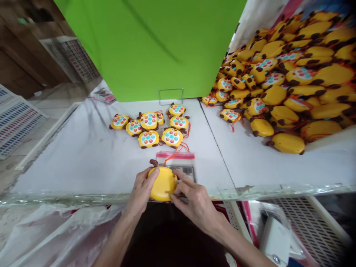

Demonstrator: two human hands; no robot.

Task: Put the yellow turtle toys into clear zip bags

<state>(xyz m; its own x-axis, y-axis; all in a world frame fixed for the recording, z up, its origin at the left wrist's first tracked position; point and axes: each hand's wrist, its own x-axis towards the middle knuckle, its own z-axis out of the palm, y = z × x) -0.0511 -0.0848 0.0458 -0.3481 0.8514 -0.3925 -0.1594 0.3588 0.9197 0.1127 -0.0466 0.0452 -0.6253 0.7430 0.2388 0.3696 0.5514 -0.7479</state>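
Just above the table's front edge is a yellow animal-shaped toy (162,184), its plain back turned up and a brown part sticking out at its upper left. My left hand (142,189) grips its left side, thumb lying on the back. On the right edge, the bent fingers of my right hand (191,194) close on the toy; whether they also hold something small is hidden. An orange cord (178,150) runs up from behind it. Under and behind my hands lies a clear zip bag (175,155) with a pink strip and dark contents.
Several like toys (148,138) with coloured buttons lie face up beyond my hands. A big heap of them (278,92) fills the right side. A green panel (161,48) stands at the back, a wire stand (170,97) at its foot. Plastic baskets (308,218) flank the table (69,159).
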